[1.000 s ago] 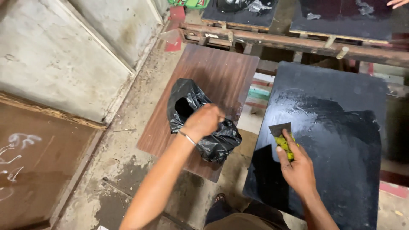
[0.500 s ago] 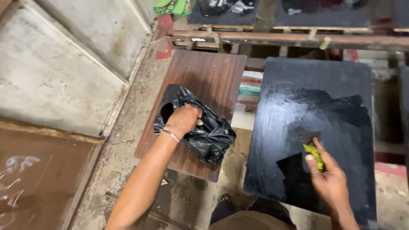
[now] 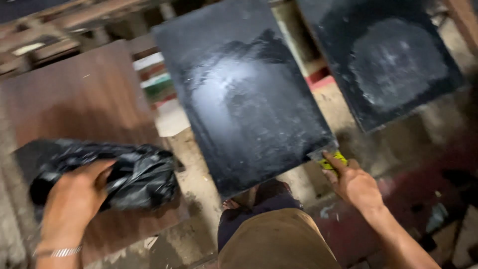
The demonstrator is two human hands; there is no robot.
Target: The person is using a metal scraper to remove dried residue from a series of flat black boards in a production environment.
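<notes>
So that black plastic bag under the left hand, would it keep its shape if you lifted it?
Probably not. The black plastic bag is crumpled into folds and sags over the brown board, so it looks floppy and thin. Its glossy surface suggests it may be slippery. The left hand grips it bunched up, so it likely weighs little, though any contents are hidden.

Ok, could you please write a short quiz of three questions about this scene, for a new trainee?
1. True or false: the left hand grips a black plastic bag.
2. The right hand holds a scraper with a yellow-green handle at which part of the near black board?
A. its top edge
B. its lower right corner
C. its centre
3. What does the bag rest on?

Key:
1. True
2. B
3. A brown wood-grain board
</notes>
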